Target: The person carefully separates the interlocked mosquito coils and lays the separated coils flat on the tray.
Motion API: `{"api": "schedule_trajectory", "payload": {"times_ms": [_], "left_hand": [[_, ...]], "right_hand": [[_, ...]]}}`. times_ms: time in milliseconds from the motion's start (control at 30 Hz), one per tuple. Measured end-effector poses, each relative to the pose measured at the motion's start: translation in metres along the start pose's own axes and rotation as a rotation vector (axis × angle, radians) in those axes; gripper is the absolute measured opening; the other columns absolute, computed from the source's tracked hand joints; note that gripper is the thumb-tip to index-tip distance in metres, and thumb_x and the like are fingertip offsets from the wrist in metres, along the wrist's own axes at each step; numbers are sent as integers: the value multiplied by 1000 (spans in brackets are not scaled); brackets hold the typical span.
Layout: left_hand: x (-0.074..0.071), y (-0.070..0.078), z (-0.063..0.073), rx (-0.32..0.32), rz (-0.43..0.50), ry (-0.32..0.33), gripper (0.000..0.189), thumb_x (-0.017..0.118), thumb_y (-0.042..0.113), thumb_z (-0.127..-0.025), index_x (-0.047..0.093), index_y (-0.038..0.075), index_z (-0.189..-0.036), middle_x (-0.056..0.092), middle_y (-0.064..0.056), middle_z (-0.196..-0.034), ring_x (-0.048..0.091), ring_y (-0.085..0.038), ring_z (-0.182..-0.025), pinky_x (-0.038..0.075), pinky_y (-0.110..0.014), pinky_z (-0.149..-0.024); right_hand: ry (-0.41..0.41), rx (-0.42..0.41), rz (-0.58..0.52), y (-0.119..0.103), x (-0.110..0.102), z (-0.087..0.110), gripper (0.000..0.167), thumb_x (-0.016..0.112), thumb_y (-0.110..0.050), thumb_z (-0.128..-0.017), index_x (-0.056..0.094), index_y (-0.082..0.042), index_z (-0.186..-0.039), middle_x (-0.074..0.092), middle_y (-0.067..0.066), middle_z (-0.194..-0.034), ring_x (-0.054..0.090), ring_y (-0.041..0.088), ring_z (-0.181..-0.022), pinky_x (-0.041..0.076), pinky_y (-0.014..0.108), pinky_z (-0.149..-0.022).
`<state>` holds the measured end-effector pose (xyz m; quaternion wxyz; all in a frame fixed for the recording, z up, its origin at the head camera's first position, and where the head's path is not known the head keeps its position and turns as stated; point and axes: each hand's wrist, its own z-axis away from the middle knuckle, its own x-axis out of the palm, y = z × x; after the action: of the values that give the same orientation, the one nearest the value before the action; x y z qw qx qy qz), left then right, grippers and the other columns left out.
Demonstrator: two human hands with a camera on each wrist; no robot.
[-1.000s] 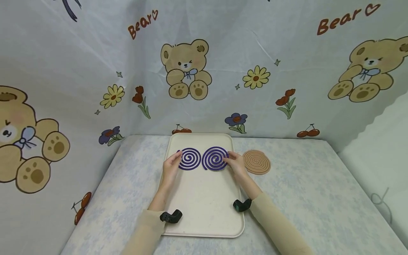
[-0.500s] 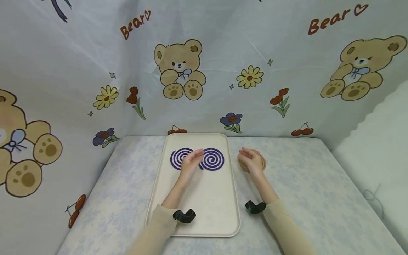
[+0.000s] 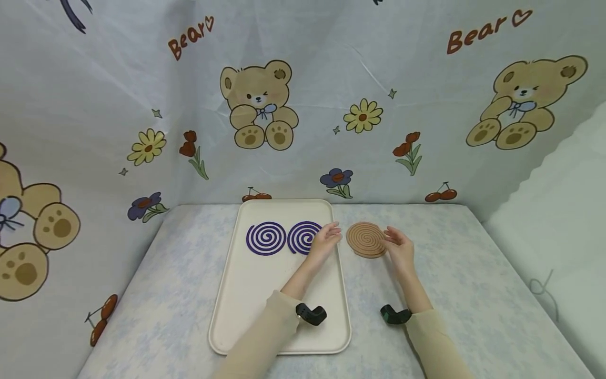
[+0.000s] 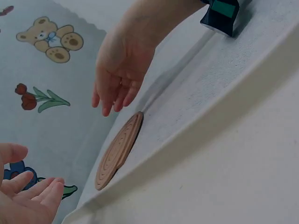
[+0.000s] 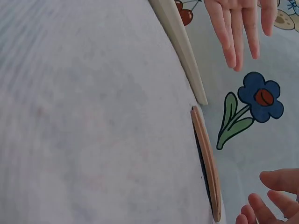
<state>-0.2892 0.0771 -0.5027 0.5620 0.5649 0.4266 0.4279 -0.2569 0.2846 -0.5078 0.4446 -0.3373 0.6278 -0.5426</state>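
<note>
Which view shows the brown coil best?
The head view: it looks down on the brown coil, so its round outline and spiral read clearly, with only the right edge close to the right hand. The left wrist view shows it at a steep slant, spiral squashed. The right wrist view gives almost only its edge, a thin strip.

In the head view, the pale cloth hanging behind the bench carries one word, printed twice in reddish-brown, handwritten-style letters: "Bear", with a capital B. The left print is smaller and climbs steeply to the right, ending in a small outlined heart. The right print is larger, also slants upward, and ends in a bigger outlined heart. Each print sits above and left of a drawn teddy bear, the middle one and the right-hand one.
</note>
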Motion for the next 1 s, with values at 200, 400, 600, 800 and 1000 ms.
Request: {"api": "schedule_trajectory", "payload": {"times_ms": [200, 400, 600, 800, 1000], "left_hand": [[27, -16, -14, -128, -16, -29, 55, 50, 26, -97, 35, 6, -145, 35, -23, -150, 33, -36, -141, 29, -48, -117], [48, -22, -20, -84, -93, -17, 64, 48, 29, -97, 24, -2, -148, 27, -21, -154, 24, -34, -145, 18, -46, -121], [59, -18, -19, -58, -86, 29, 67, 56, 31, -93, 30, 0, -146, 34, -22, -150, 30, -36, -141, 24, -50, -118], [55, -20, -17, -98, 19, 89, 60, 64, 33, -89, 42, 8, -140, 47, -18, -142, 44, -33, -133, 37, -46, -112], [52, -20, -14, -95, 153, 174, 46, 64, 30, -89, 55, 6, -127, 59, -14, -127, 57, -25, -119, 49, -35, -99]], "right_hand": [[-19, 25, 64, 12, -6, -7, 51, 55, 4, -90, 42, 5, -139, 47, 29, -138, 46, 30, -118, 36, -3, -70], [-21, 121, 168, 18, -1, -10, 53, 53, -3, -91, 38, 5, -142, 44, 27, -140, 45, 30, -117, 34, 2, -66], [-5, 95, 195, 19, -1, -8, 51, 56, -5, -91, 43, 3, -140, 49, 26, -136, 47, 29, -115, 35, 3, -66], [14, 96, 74, 16, 0, -7, 53, 58, 2, -88, 43, 4, -138, 46, 27, -133, 48, 32, -119, 40, 1, -66], [64, 119, -37, 14, 1, -8, 53, 58, 6, -87, 46, 0, -138, 44, 20, -131, 56, 15, -104, 47, 6, -67]]}}
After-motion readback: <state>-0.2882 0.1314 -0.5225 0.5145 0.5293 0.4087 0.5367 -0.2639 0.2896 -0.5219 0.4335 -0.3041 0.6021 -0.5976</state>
